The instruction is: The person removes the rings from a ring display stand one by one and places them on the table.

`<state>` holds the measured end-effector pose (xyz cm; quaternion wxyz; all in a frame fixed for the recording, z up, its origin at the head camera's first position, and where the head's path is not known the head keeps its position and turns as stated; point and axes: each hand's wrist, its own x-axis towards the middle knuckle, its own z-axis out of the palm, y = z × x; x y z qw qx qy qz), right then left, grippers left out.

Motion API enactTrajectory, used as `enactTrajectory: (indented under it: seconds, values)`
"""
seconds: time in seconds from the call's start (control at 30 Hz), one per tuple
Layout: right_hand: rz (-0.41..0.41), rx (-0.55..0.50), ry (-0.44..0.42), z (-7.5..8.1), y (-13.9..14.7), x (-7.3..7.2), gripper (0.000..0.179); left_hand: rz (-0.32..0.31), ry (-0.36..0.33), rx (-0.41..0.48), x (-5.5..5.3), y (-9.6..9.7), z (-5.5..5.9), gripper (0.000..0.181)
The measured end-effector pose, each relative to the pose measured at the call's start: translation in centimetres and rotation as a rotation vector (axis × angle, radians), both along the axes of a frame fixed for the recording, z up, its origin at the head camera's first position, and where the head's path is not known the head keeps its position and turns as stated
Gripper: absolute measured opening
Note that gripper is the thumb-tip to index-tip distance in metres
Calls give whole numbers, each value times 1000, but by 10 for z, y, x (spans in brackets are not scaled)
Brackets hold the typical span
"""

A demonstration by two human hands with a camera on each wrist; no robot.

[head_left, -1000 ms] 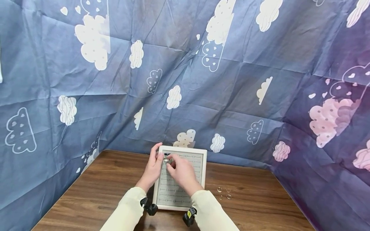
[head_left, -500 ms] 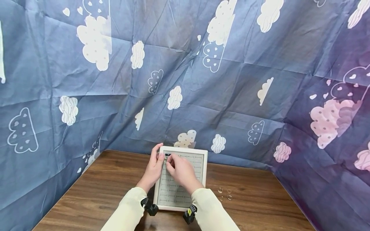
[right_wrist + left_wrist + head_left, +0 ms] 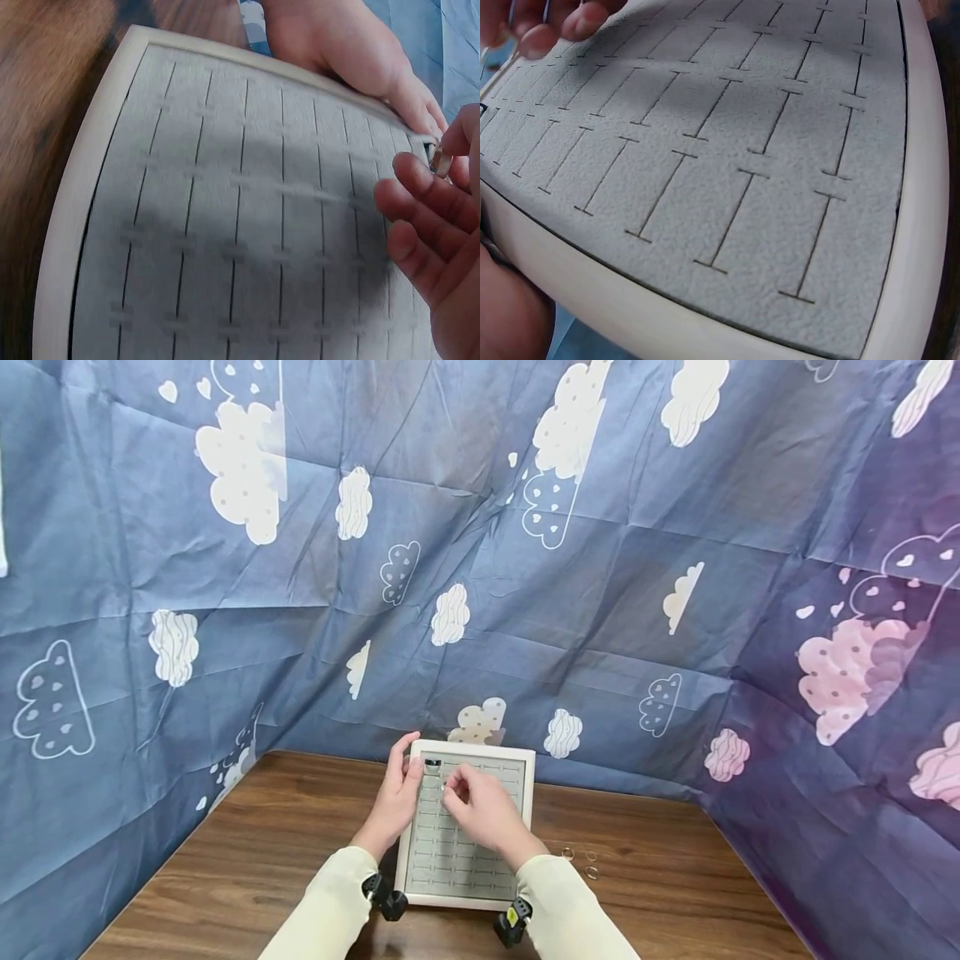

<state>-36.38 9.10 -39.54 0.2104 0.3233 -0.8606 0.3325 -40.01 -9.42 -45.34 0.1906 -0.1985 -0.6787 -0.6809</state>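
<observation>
A ring display tray (image 3: 463,887) with a pale frame and a grey slotted pad stands propped up, leaning toward the back. My left hand (image 3: 393,802) grips its upper left edge, thumb at the front. In the top left slot sits a dark-topped ring (image 3: 432,763). My right hand (image 3: 486,810) is over the pad just right of that slot, thumb and index finger together. The right wrist view shows a gold-toned ring (image 3: 442,162) pinched there, its other fingers loosely bent. The left wrist view catches the right hand's fingertips (image 3: 540,39) above the far slots.
Several loose rings (image 3: 592,872) lie on the brown wooden table (image 3: 645,893), right of the tray. A blue cloud-patterned cloth (image 3: 525,652) hangs behind the table and along its sides. Each wrist wears a small black camera (image 3: 512,924).
My right hand has moved away from the top left slot, rightward and slightly down, uncovering the dark-topped ring. The left hand stays on the tray's edge.
</observation>
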Motion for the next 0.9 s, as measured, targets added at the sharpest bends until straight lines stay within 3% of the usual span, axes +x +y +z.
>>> enactTrajectory:
  seconds: [0.2, 0.53, 0.7, 0.9]
  values:
    - [-68, 39, -73, 9, 21, 11, 8, -23, -20, 6, 2, -1, -1, 48]
    - [-63, 130, -28, 20, 64, 13, 13, -36, -15, 2, 2, -2, 4, 47]
    - [-53, 160, -39, 20, 85, 14, 16, -31, -18, 3, 2, -2, 4, 47]
    - [-98, 186, -64, 13, 112, 16, 17, -35, -24, 4, 2, -3, 3, 46]
